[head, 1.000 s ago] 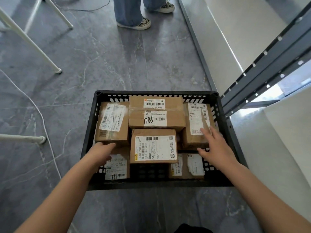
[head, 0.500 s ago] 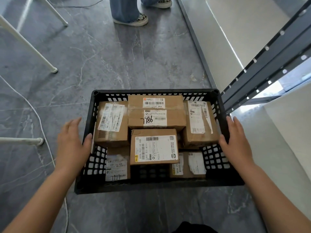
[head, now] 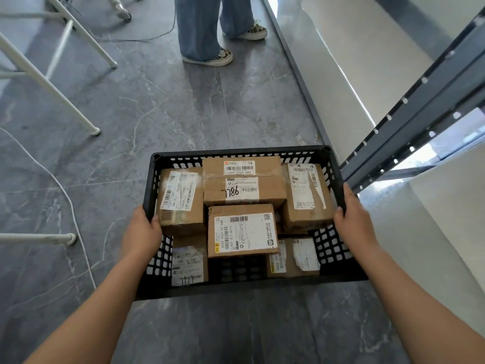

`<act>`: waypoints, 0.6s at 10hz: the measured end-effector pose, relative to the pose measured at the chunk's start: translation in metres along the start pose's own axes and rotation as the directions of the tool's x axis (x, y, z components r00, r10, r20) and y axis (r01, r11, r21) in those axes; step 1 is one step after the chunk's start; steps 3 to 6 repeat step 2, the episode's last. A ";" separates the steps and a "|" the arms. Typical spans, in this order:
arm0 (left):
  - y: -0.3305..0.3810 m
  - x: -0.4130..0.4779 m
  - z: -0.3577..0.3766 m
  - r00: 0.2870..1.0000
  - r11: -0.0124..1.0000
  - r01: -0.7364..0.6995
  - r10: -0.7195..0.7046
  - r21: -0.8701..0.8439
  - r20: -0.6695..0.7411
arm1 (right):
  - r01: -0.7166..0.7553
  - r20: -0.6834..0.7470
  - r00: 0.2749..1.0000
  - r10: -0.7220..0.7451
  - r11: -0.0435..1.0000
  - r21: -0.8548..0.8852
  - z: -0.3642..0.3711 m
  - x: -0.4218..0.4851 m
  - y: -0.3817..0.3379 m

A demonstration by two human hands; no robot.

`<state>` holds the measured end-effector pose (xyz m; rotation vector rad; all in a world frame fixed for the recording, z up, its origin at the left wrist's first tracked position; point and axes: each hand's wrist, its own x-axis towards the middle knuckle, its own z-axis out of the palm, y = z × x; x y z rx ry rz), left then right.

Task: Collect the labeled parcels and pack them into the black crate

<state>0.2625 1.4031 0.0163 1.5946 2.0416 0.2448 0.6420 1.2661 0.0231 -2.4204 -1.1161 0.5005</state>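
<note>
The black crate [head: 237,155] is held over the grey floor, filled with several brown cardboard parcels bearing white labels. One parcel [head: 242,229] lies on top at the middle, another marked "7786" [head: 244,191] sits behind it. My left hand [head: 140,233] grips the crate's left rim, thumb hooked inside. My right hand [head: 354,219] grips the right rim the same way. Two lower parcels [head: 189,261] show at the crate's near end, partly hidden under the upper ones.
A person in blue jeans and patterned shoes [head: 210,55] stands ahead. White table legs [head: 65,101] and a white cable [head: 65,195] lie at left. A dark metal shelf rack [head: 409,122] and a white wall close the right side.
Both hands left the parcels, moved out to the crate's sides, and now grip its rims. The crate appears raised and the view has tilted up.
</note>
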 end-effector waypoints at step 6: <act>0.086 -0.037 -0.091 0.939 0.892 0.047 0.113 -0.449 0.324 | -0.063 0.040 0.998 0.054 0.962 0.265 -0.077 -0.024 -0.104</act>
